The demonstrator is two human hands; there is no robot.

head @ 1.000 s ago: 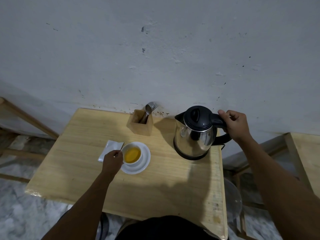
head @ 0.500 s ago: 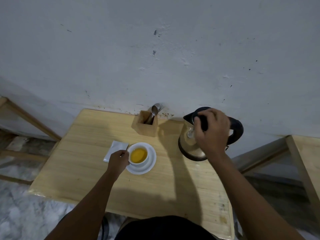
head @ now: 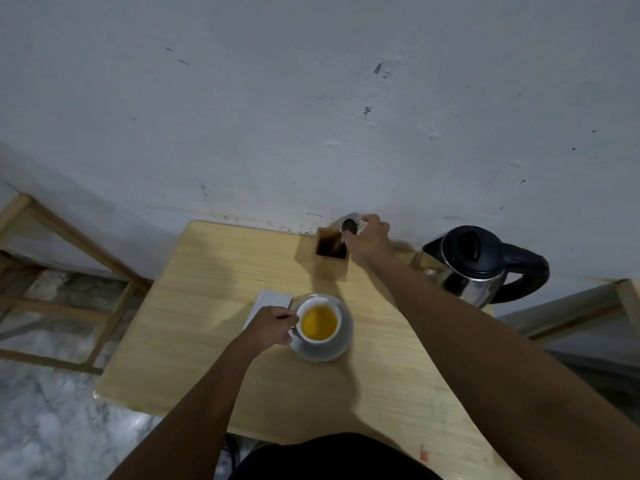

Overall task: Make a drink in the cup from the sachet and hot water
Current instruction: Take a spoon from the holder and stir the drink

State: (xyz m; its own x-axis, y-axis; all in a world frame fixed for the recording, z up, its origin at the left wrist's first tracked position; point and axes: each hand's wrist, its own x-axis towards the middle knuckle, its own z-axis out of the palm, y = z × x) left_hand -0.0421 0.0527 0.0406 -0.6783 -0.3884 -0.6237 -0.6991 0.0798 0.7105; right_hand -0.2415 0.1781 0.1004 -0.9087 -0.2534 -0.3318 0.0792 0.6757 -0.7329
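Fingers of the right hand [head: 367, 239] pinch a spoon [head: 349, 226]; the left hand [head: 273, 326] grips the unmarked cup [head: 319, 323].

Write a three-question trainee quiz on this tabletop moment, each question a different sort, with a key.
1. True or false: the cup on the saucer already holds yellow liquid.
2. Multiple choice: where is the right hand? A) on the kettle handle B) at the cutlery in the wooden holder C) flat on the table
3. Fill in: the left hand is at the cup's ____ side, as the camera sees it.

Key
1. True.
2. B; its fingers are closed around utensil handles, while the kettle stands untouched near the table's right edge.
3. Left, over part of the white sachet.
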